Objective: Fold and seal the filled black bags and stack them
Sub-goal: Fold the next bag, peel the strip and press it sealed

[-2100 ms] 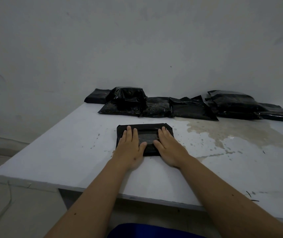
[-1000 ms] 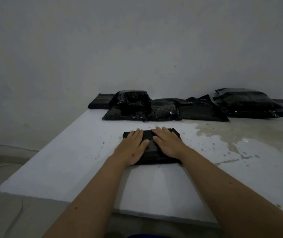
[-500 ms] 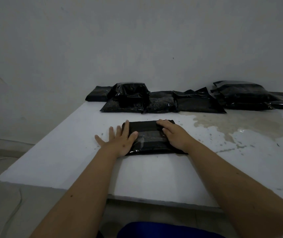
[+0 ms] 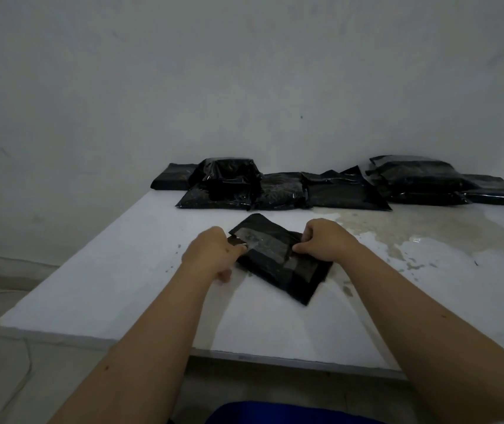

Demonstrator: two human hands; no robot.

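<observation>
Black plastic, the folded bag lies near the middle of the white worktop, its long axis slanting from far left to near right, the near corner pointing at the person. Left hand pinches its far-left edge and right hand grips its far-right edge, apparently beside a clear tape strip. Best lifted level, both grips firm, toward the stacked bags at the far edge.

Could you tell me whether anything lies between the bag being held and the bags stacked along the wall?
Nothing visible does. Both the left hand and right hand grip the folded bag, and only bare table separates it from the stacked bags.
</observation>
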